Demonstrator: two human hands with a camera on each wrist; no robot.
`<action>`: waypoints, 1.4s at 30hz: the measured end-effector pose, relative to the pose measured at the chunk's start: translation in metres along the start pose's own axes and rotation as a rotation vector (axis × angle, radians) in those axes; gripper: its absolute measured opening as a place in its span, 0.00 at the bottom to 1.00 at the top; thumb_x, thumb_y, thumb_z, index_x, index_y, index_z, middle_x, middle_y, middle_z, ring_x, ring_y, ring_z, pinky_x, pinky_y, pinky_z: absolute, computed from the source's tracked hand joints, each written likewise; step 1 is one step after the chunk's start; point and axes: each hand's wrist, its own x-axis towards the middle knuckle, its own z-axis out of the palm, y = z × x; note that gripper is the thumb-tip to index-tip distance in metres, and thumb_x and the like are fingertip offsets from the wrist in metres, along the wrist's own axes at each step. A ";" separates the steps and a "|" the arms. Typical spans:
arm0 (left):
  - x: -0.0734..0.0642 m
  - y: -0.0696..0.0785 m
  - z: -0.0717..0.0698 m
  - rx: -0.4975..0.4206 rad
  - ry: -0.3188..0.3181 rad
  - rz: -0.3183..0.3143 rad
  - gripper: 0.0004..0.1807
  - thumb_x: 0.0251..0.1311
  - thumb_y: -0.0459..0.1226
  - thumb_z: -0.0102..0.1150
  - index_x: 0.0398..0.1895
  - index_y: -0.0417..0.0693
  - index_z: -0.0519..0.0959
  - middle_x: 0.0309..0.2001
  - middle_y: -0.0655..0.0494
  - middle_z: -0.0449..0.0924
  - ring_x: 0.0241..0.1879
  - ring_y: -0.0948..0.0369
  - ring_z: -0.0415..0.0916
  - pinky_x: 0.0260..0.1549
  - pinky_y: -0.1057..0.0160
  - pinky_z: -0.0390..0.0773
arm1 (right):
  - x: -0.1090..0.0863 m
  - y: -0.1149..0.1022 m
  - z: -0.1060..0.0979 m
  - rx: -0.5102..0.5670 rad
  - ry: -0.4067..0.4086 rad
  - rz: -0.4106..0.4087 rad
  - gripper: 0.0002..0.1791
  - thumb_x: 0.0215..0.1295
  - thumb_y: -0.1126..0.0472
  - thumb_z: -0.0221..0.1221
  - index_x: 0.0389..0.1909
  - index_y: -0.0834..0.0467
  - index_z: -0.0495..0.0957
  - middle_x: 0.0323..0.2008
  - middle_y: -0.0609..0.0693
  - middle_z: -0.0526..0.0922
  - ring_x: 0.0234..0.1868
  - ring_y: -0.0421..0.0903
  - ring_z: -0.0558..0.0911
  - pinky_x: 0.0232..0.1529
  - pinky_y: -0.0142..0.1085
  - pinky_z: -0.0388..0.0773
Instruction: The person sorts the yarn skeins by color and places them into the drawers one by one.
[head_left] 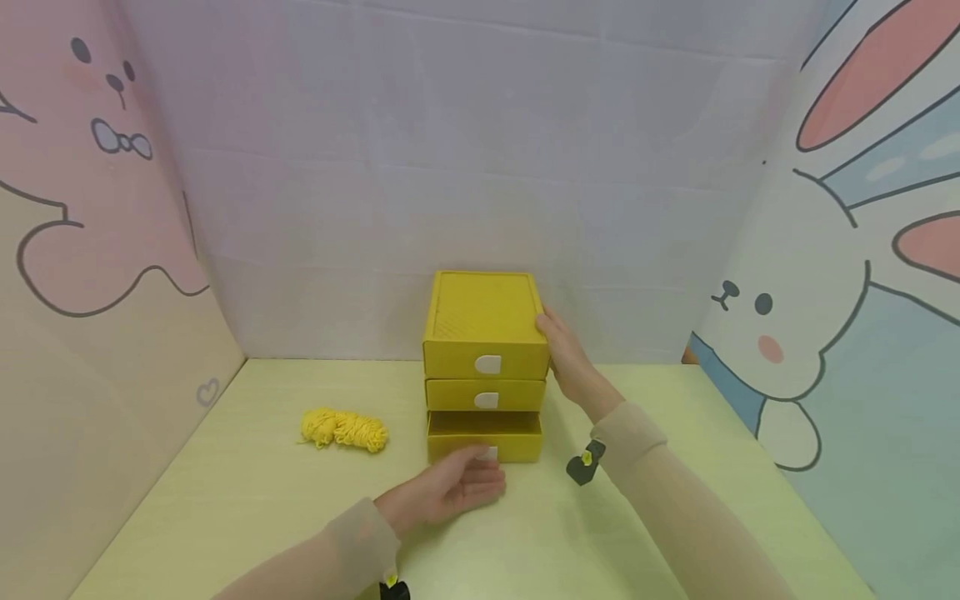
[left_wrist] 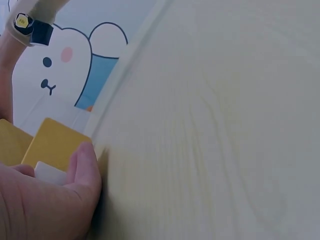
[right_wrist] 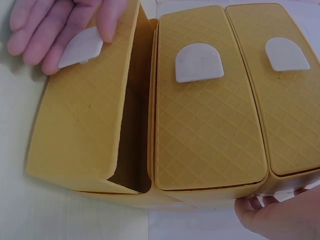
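Observation:
A small yellow drawer cabinet (head_left: 486, 304) with three stacked drawers stands on the table. Its bottom drawer (right_wrist: 80, 130) is pulled partly out, while the middle drawer (right_wrist: 205, 120) and top drawer (right_wrist: 280, 100) are closed. My left hand (head_left: 453, 487) is at the bottom drawer's front and pinches its white handle (right_wrist: 82, 47) between thumb and fingers, as the right wrist view shows. My right hand (head_left: 573, 362) holds the cabinet at its upper right side, thumb over the top edge; the other fingers are partly hidden behind the side.
A bundle of yellow cord (head_left: 343, 429) lies on the table (head_left: 300, 517) to the left of the cabinet. Behind it hangs a white cloth wall (head_left: 390, 183). Printed cartoon panels (head_left: 795, 350) border the table on both sides.

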 end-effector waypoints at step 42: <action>-0.043 -0.014 -0.002 0.086 -0.101 -0.062 0.35 0.82 0.49 0.51 0.68 0.21 0.70 0.60 0.30 0.82 0.62 0.41 0.82 0.63 0.46 0.80 | 0.000 0.000 0.000 0.010 -0.009 -0.005 0.36 0.88 0.49 0.38 0.88 0.47 0.38 0.87 0.48 0.42 0.86 0.51 0.46 0.84 0.51 0.46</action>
